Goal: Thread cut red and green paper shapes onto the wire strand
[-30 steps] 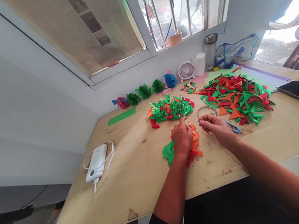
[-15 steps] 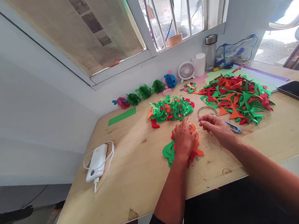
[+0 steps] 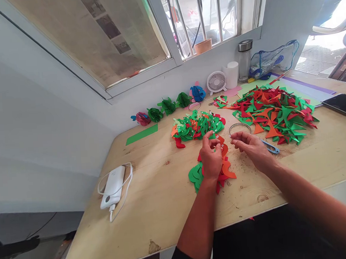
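My left hand (image 3: 211, 158) is over a small spread of paper cutouts, its fingers curled in; what they hold, if anything, is hidden. Orange and red cutouts (image 3: 228, 170) lie along its right side, some bearing small white patches. Curved green cutouts (image 3: 196, 176) show to its left. My right hand (image 3: 250, 146) hovers just to the right, thumb and forefinger pinched together; anything between the tips is too small to name. Just behind it lies a thin ring-shaped roll (image 3: 239, 124). Partly behind the same hand is a light-blue handled tool (image 3: 270, 147).
Behind my hands lies a heap of green and red cutouts (image 3: 198, 126). Paper scraps (image 3: 277, 113) pile at the right, near a phone (image 3: 343, 105). Folded-paper figures (image 3: 168, 105), a fan (image 3: 216, 82) and a glass bottle (image 3: 245, 60) line the wall. A power bank (image 3: 113, 186) lies left.
My left hand has turned and drawn its fingers up off the orange cutouts, uncovering more of them. The small white bit at my right fingertips no longer shows; that hand has barely moved.
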Demonstrator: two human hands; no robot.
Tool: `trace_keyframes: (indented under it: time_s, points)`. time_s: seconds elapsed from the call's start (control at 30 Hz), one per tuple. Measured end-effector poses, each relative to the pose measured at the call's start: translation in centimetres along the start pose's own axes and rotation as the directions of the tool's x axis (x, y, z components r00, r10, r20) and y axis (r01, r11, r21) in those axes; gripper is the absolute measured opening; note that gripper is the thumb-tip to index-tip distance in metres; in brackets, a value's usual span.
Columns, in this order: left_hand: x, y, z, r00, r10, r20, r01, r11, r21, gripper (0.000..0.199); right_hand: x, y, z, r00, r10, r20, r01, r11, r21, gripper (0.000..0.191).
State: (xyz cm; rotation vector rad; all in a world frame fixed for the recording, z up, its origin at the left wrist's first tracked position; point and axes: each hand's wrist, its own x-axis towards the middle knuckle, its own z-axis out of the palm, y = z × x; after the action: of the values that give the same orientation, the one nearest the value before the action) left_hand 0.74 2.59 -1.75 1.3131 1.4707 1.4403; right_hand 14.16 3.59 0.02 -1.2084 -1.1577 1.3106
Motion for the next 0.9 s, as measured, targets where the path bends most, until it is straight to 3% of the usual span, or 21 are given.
trace_keyframes:
  time_s: [0.13,0.4,0.7,0.9]
  points:
    - [-0.1,1.1,-0.1,0.997,-0.077,0.011,0.077,0.969,-0.234,0.045,0.2,0.4,-0.1,0.998,-0.056,0.038,0.056,0.998,-0.016,0.038]
    - [-0.3,1.7,0.1,0.994,-0.102,0.031,0.107,0.927,-0.359,0.049,0.1,0.6,0.2,0.996,-0.064,0.056,0.060,0.997,0.057,0.049]
    - [-0.8,1.4,0.8,0.989,-0.107,0.098,0.133,0.935,-0.328,0.050,0.4,0.3,-0.5,0.987,-0.059,-0.152,0.086,0.979,0.183,0.055]
    - [-0.9,1.4,1.0,0.986,-0.122,0.113,0.152,0.935,-0.320,0.046,0.6,0.4,-0.5,0.980,-0.071,-0.184,0.105,0.977,0.183,0.053]
